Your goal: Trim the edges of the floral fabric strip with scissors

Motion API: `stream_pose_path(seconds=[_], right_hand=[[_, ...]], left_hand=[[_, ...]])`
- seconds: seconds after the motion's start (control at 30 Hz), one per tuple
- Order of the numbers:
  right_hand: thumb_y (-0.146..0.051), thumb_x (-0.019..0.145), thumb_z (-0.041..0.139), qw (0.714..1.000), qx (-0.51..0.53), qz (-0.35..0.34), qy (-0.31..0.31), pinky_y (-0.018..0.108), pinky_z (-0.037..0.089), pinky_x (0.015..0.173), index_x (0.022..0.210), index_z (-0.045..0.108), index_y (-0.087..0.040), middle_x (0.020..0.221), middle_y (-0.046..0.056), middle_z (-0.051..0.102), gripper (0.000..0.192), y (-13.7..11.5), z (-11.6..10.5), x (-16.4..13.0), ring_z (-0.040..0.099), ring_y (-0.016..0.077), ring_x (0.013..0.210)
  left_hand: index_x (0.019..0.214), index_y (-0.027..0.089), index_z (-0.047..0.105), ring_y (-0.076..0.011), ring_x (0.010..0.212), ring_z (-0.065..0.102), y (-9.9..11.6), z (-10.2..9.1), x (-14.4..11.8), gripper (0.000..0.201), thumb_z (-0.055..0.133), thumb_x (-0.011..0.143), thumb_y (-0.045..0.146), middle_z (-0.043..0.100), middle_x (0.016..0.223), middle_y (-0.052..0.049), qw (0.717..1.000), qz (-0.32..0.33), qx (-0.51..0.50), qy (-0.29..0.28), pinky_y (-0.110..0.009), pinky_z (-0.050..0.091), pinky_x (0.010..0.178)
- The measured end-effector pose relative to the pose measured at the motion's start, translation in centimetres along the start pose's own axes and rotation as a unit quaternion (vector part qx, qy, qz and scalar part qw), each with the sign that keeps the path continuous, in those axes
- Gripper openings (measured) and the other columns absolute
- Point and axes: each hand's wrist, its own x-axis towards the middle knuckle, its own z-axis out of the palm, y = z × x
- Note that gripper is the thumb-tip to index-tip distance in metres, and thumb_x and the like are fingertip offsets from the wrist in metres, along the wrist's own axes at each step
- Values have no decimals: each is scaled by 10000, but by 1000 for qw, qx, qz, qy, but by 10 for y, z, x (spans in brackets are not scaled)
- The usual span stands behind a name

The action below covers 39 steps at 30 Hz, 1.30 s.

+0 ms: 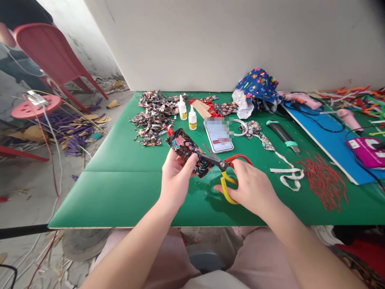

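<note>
A green desk (120,192) carries everything. Beyond the left grip (176,176) lie a heap of floral fabric scraps (150,118) and two small glue bottles (187,113). Just past the scissors sits a phone (219,135). Further right of the right grip (249,186) lie a utility knife (282,136), white ribbon (288,173), red threads (325,182) and a blue board (325,140).

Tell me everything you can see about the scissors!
The scissors have dark metal blades and two plastic handle loops, one red, one yellow. The blades are open, pointing up and left, biting into the edge of a black flowery fabric piece. The right hand works the handles, fingers through the loops, while the left hand holds the fabric. They hang just above the green table.
</note>
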Motion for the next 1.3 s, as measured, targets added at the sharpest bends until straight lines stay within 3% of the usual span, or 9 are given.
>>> stream_pose_path(seconds=[0.3,0.4,0.5,0.57,0.73,0.93,1.03,1.17,1.3], right_hand=[[-496,821,482,995,92,42,-13,231,340,499,836,440,-204,708,4,574,295,7,0,0,537,132,597],[-510,811,495,973,197,123,-6,232,389,530,865,452,-208,806,29,633,310,24,2,10,561,136,623],[-467,873,387,941,306,144,9,267,434,600,951,444,-208,946,73,658,276,49,11,32,595,156,699],[-450,865,398,943,304,131,15,310,449,679,972,445,-199,996,105,651,277,64,20,52,603,192,830],[-437,860,393,960,258,99,-41,314,438,663,934,491,-174,870,100,660,290,81,37,91,603,202,778],[-470,863,375,961,245,109,-61,305,430,648,938,512,-162,782,82,658,345,82,44,97,596,195,719],[-485,857,380,962,240,119,-60,312,431,654,953,519,-165,785,84,658,362,84,48,97,598,203,729],[-502,843,399,961,237,134,-44,315,433,651,924,540,-183,759,71,651,358,87,55,99,599,209,711],[-490,855,371,961,236,145,8,296,426,634,955,538,-197,754,49,634,351,90,56,94,582,188,677]], left_hand=[[1011,240,539,-130,699,631,-1,-1,2,309,675,733,246,653,865,-6,1000,9,18,-11,-185,513,516],[1027,228,521,-170,805,660,0,0,4,356,690,713,220,673,871,-18,1000,-6,0,-24,-259,551,655],[971,216,522,-175,798,664,0,0,9,333,708,694,221,659,810,-1,999,-32,-7,-15,-258,551,638],[960,214,527,-153,759,654,-1,-1,12,325,712,694,239,636,776,15,999,-49,-2,-9,-221,535,587],[943,215,528,-94,628,613,0,-5,17,288,689,722,307,597,727,37,994,-105,18,-10,-162,474,516],[918,224,509,-105,609,622,5,-11,20,277,678,727,333,599,728,32,993,-116,15,-16,-168,465,487],[1059,240,485,-141,589,627,11,-13,21,378,658,737,335,592,696,19,992,-117,41,-26,-190,464,436],[1404,324,148,-151,596,624,33,-16,11,764,589,784,249,623,778,6,980,-50,159,-111,-252,524,499],[1349,390,309,-153,809,641,71,-24,-20,584,458,837,152,611,1128,-4,886,77,357,-286,-261,537,707]])
